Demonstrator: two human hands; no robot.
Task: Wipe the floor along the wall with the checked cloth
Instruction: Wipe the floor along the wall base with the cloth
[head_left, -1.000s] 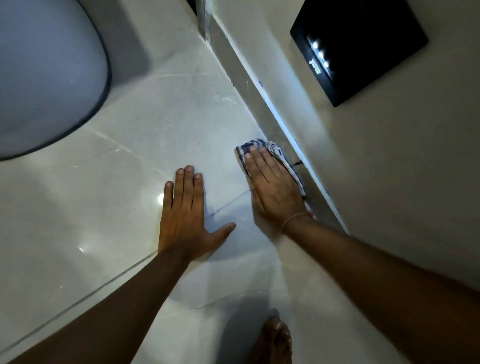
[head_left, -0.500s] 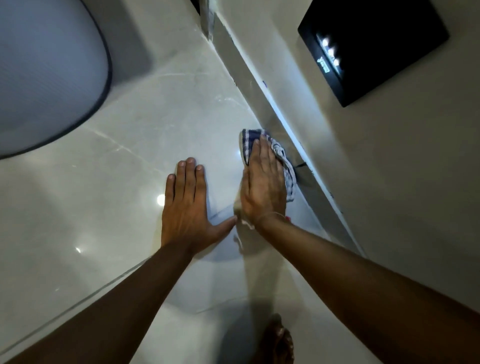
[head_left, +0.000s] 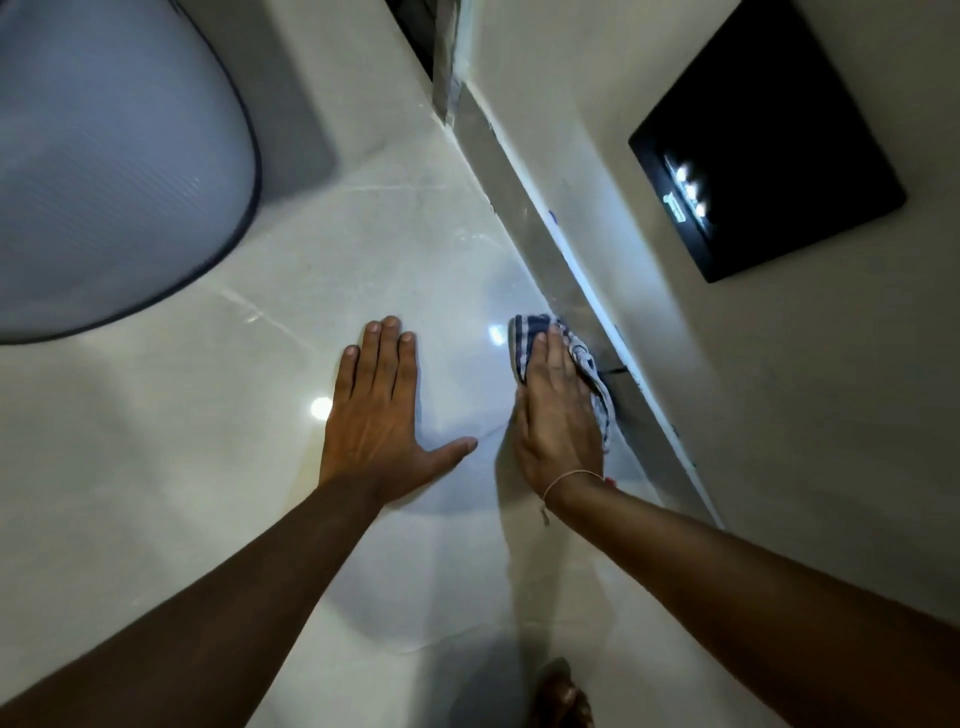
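A blue-and-white checked cloth (head_left: 525, 332) lies bunched on the glossy pale tiled floor (head_left: 218, 467), close to the grey skirting (head_left: 550, 254) at the foot of the wall (head_left: 810, 395). My right hand (head_left: 558, 415) presses flat on top of the cloth, fingers together, covering most of it; the cloth's edges show past the fingertips and along the wall side. My left hand (head_left: 379, 410) rests palm down on the bare floor just left of it, fingers spread, holding nothing.
A large grey rounded object (head_left: 104, 156) fills the upper left. A black wall panel (head_left: 769, 140) with small lights hangs on the wall at the right. My bare foot (head_left: 563, 696) shows at the bottom edge. A door frame corner (head_left: 447, 57) stands at the top.
My right hand with the cloth swung away from the skirting toward my left hand, then slid back toward the wall. My left hand stayed planted.
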